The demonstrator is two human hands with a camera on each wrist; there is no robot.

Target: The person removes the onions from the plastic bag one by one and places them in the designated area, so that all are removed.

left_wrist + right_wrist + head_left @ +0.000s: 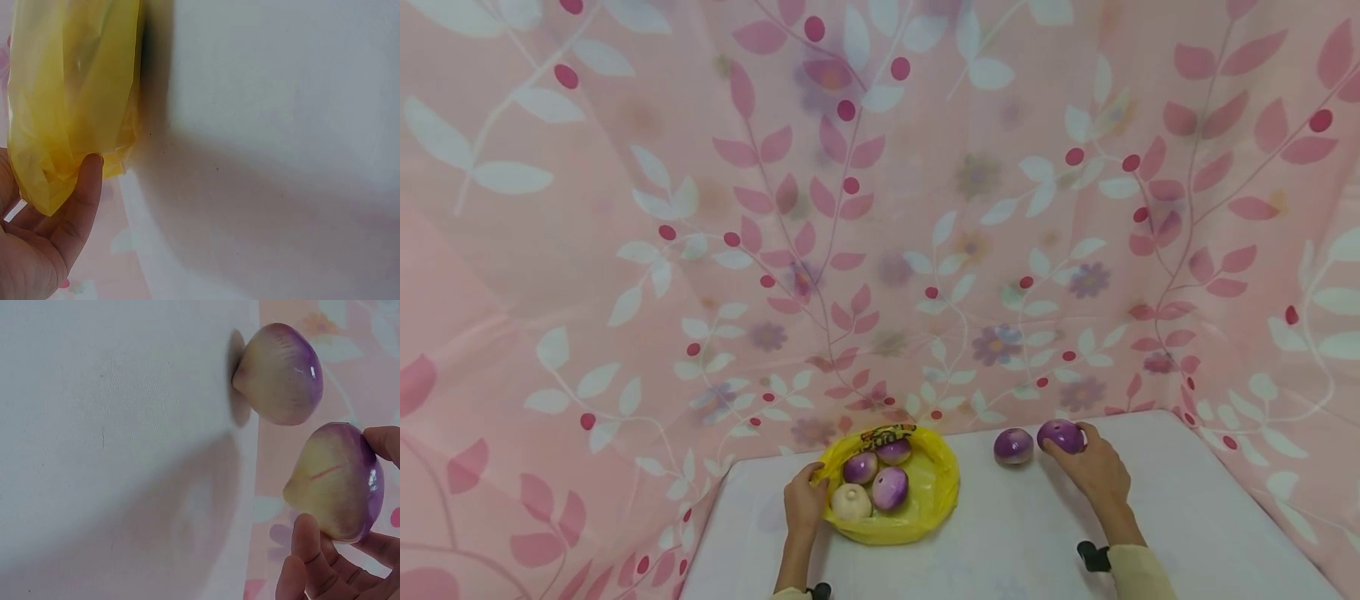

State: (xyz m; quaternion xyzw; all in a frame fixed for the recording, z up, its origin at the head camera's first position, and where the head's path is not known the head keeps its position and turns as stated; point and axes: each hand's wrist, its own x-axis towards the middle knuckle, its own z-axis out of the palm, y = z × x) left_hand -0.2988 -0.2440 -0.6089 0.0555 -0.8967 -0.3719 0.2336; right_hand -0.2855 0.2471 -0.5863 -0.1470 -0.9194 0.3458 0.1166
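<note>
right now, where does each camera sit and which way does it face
Head: worn on the head, facing forward and down at the curtain and table; left hand, right hand and sleeves show.
Left wrist: worn there, looking at the bag; part of the left hand shows, lower left.
Right wrist: worn there, looking at the held turnip and loose turnip; part of the right hand shows, lower right.
Shared: head and left wrist show the bag; head and right wrist, both those turnips.

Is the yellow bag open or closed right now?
Open: in the head view, the yellow bag gapes wide, four turnips show inside, and the left hand grips its edge.
</note>
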